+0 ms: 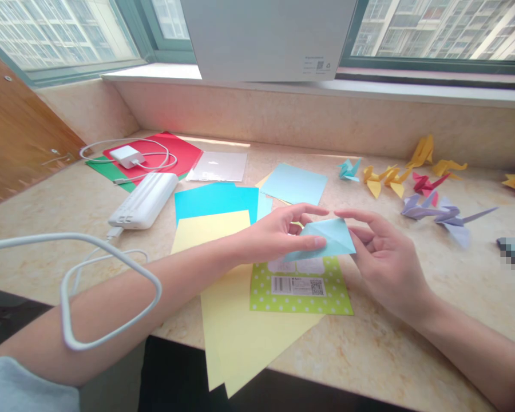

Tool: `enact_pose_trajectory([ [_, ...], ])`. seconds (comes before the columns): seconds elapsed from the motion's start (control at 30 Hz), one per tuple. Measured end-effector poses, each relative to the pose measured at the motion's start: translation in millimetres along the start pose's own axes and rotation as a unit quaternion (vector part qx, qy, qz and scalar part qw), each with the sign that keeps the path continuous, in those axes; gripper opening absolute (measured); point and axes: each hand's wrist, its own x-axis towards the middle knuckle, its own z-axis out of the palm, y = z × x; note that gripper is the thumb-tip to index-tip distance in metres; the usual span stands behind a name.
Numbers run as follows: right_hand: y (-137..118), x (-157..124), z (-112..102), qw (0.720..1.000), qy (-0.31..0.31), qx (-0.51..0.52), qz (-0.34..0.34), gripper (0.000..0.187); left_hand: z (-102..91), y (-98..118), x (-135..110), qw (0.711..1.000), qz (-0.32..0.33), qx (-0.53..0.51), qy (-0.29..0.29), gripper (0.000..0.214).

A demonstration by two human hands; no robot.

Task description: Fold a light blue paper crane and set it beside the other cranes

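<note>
At four o'clock from centre I have the left hand [277, 233] pinching the folded sheet [338, 234]; the right hand [388, 260] touches its three-o'clock edge, though I can't tell if it pinches.

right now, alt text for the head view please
A person's left hand and right hand hold a folded light blue paper above a counter. Yellow sheets lie beneath, a white power bank to the left, folded paper birds to the right.
</note>
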Motion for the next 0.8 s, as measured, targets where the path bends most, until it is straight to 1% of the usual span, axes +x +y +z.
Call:
enact_pose_trajectory([
  [0.1, 2.2, 2.4, -1.7, 1.0, 0.009, -0.007, 0.008, 0.021, -1.5, -3.4, 3.4, 1.0, 0.009, 0.014, 0.018, 0.05],
  [0.23, 4.9, 6.0, -1.6, 1.0, 0.009, 0.011, 0.004, 0.023, -3.4, -4.8, 6.1, 0.998, 0.016, 0.026, 0.057, 0.037],
  [0.3, 3.3, 6.9, -0.5, 0.999, -0.005, 0.033, 0.02, 0.026, -4.1, -3.8, 6.0, 0.997, 0.015, 0.043, 0.066, 0.034],
  [0.37, 0.5, 7.1, 0.6, 0.998, -0.019, 0.045, 0.044, 0.035, -4.6, -2.7, 5.4, 0.996, 0.015, 0.06, 0.069, 0.034],
  [0.47, -2.1, 7.4, 0.6, 0.996, -0.019, 0.037, 0.077, 0.043, -5.0, -1.9, 4.9, 0.995, 0.018, 0.061, 0.078, 0.034],
  [0.6, 0.0, 8.5, -1.7, 0.995, -0.025, 0.045, 0.086, 0.038, -5.4, -1.3, 4.5, 0.993, 0.009, 0.074, 0.089, 0.034],
  [0.7, 1.5, 8.6, -3.2, 0.994, -0.045, 0.05, 0.09, 0.031, -6.0, -0.1, 3.8, 0.992, 0.001, 0.093, 0.085, 0.033],
  [0.8, 0.5, 8.0, -3.8, 0.993, -0.05, 0.044, 0.096, 0.025, -6.7, 1.3, 3.3, 0.992, 0.001, 0.098, 0.082, 0.032],
])
